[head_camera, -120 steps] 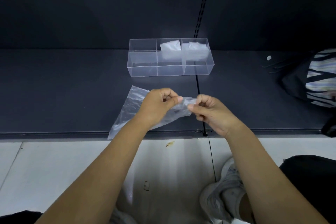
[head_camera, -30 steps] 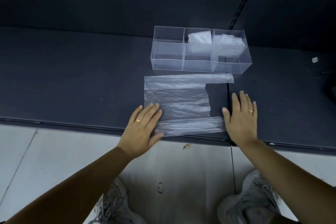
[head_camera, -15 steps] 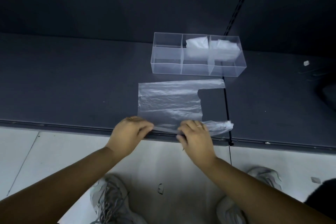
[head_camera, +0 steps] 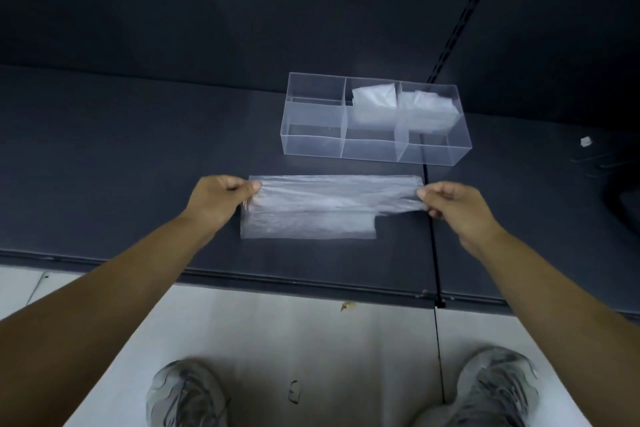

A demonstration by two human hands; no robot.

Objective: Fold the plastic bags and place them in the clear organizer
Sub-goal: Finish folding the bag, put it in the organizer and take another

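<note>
As the person stands over the dark shelf [head_camera: 121, 166], I count three plastic bags, one clear organizer, two bare hands and two grey shoes. The organizer [head_camera: 311, 146] sits toward the back of the shelf and is split into three compartments side by side. The middle one holds one folded bag [head_camera: 374, 104], standing against its back wall, and the right one holds the second folded bag [head_camera: 427, 111], which is bulkier and leans toward the right end. The third bag [head_camera: 311, 215] lies on the shelf just in front of the organizer, apart from it, spread out sideways. Its far strip is pulled taut between the two hands, and a shorter part reaches toward the shelf edge. The left hand [head_camera: 218, 199] has its fingers curled in and its thumb [head_camera: 251, 186] pressed against them, pinching the bag's left end. The right hand [head_camera: 453, 206] does likewise at the right end, with its fingertips [head_camera: 424, 192] closed tight on the thin plastic. Below the shelf edge the left shoe [head_camera: 183, 395] and right shoe [head_camera: 495, 388] stand on the pale floor [head_camera: 277, 329].
</note>
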